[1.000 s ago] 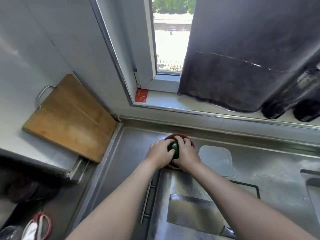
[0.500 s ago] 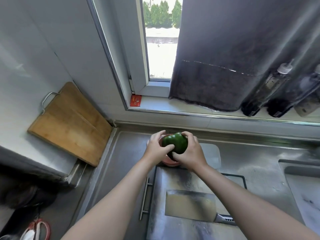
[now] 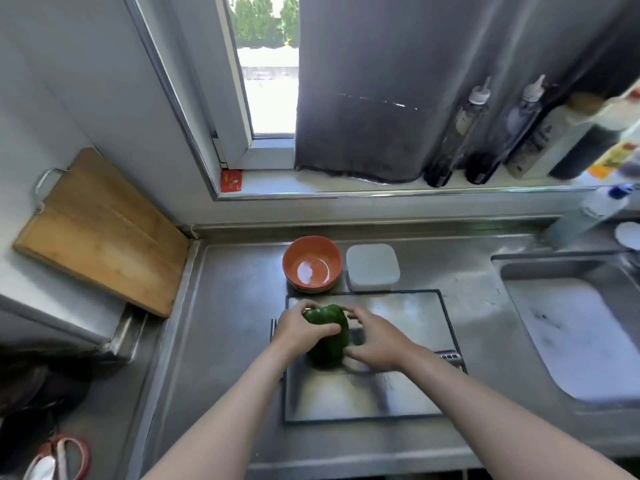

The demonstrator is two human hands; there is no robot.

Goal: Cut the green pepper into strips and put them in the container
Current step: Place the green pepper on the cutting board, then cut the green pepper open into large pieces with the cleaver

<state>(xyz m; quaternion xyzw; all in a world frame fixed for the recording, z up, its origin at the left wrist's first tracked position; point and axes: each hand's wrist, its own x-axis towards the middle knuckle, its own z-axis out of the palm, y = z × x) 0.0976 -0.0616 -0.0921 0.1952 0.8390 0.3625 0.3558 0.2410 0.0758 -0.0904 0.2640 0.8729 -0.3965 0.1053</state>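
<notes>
Hands meet on the green pepper, seen from my head camera at the near left of the steel cutting board; I cannot tell whether it rests there or hangs just above. My left hand grips its left flank, fingers curled round the skin. My right hand lies against the right flank, fingers spread and only lightly bent, tips touching. Beyond the board stand an orange bowl and, just beside it, the white container.
</notes>
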